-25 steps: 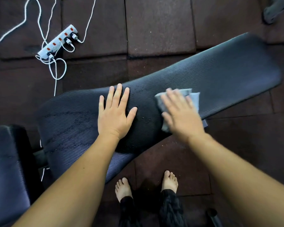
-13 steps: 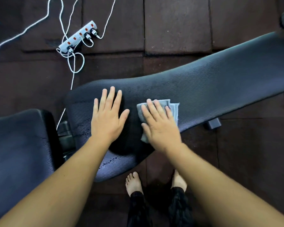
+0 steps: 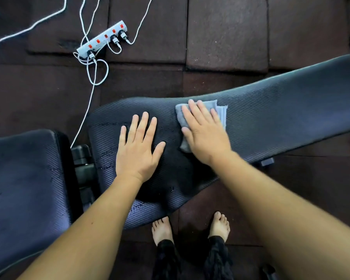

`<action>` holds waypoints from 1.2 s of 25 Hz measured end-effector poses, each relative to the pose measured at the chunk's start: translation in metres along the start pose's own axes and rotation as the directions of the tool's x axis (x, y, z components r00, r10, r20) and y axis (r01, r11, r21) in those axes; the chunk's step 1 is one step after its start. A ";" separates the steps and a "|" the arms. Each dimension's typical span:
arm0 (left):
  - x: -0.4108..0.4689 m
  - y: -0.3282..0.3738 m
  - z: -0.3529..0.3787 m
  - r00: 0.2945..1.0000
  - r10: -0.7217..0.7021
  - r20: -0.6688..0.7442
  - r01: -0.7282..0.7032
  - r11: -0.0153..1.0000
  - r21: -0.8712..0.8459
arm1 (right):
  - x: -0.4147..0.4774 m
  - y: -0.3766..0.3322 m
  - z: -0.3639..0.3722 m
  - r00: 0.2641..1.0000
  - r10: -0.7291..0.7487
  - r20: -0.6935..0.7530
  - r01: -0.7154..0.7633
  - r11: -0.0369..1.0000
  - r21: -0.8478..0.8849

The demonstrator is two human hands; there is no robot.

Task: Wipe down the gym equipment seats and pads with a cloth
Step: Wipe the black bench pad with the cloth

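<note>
- Right hand (image 3: 205, 134) lay flat and open, palm down on the grey cloth (image 3: 220, 112), fingers spread; nothing pinched. Cloth was pressed onto the pad, not gripped. Flat pressure likely spreads load over more fabric for wiping.
- Left hand (image 3: 138, 147) was also flat and open, empty, palm on the bench back pad (image 3: 281, 114) just beside the right hand. Probably bracing the pad and carrying body weight while leaning over.
- Cloth looked folded into layers, with edges showing past the fingertips and a corner out below the thumb. Folding likely gives a thicker patch that fits under the palm.
- Cloth sat on the long pad, near its far edge and toward its narrower left end; most of the pad stretched off to the right.
- Faint specks, possibly droplets, sat on the pad between the hands; couldn't confirm.
- Seat pad (image 3: 24, 178) sat to the left, separated from the long pad by the frame hinge (image 3: 83, 164). No cloth on it; can't tell if it had been wiped.
- Person stood barefoot (image 3: 162, 229) close against the near edge, keeping both pads in reach.
- Power strip (image 3: 103, 38) and white cable (image 3: 83, 122) lay on the rubber floor tiles (image 3: 226, 33) beyond the bench; cable ran toward the hinge gap, a snag risk.
</note>
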State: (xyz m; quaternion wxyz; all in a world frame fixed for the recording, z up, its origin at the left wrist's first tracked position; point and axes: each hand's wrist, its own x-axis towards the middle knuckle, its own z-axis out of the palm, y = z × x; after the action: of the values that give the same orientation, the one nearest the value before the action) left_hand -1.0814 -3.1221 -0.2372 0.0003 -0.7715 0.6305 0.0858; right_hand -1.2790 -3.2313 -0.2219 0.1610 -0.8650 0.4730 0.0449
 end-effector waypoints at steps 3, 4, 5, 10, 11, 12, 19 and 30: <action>0.000 0.000 0.001 1.000 -0.003 -0.001 0.003 1.000 -0.006 | 0.004 0.090 -0.019 0.975 0.213 -0.069 -0.214 0.977 -0.008; -0.001 0.001 0.001 1.000 -0.007 -0.002 0.007 1.000 -0.002 | 0.008 0.113 -0.025 0.937 0.338 -0.090 -0.339 0.941 0.007; 0.000 0.001 0.002 1.000 -0.011 -0.004 0.011 1.000 0.007 | 0.013 0.121 -0.029 0.893 0.439 -0.103 -0.438 0.899 0.031; 0.000 0.002 0.003 1.000 -0.016 -0.010 0.017 1.000 0.024 | 0.032 0.000 -0.009 0.956 0.273 -0.109 -0.268 0.962 0.055; 0.000 0.001 0.003 1.000 -0.013 -0.012 0.013 1.000 0.024 | 0.027 -0.016 -0.005 0.982 0.172 -0.075 -0.170 0.985 0.040; 0.000 0.001 0.003 1.000 -0.011 -0.014 0.012 1.000 0.023 | 0.024 -0.016 -0.005 0.996 0.078 -0.035 -0.078 0.997 0.011; 0.001 0.000 0.004 1.000 -0.026 -0.016 0.026 0.999 0.031 | 0.028 0.103 -0.027 0.891 0.444 -0.097 -0.442 0.896 0.042; 0.000 0.001 0.005 0.999 -0.011 -0.034 0.012 0.999 0.030 | 0.029 0.146 -0.038 0.935 0.346 -0.080 -0.348 0.938 -0.002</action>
State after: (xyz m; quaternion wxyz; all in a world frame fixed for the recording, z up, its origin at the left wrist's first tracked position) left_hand -1.0835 -3.1218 -0.2420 0.0019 -0.7764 0.6270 0.0633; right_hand -1.3880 -3.3397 -0.2270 0.1249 -0.7704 0.6238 0.0425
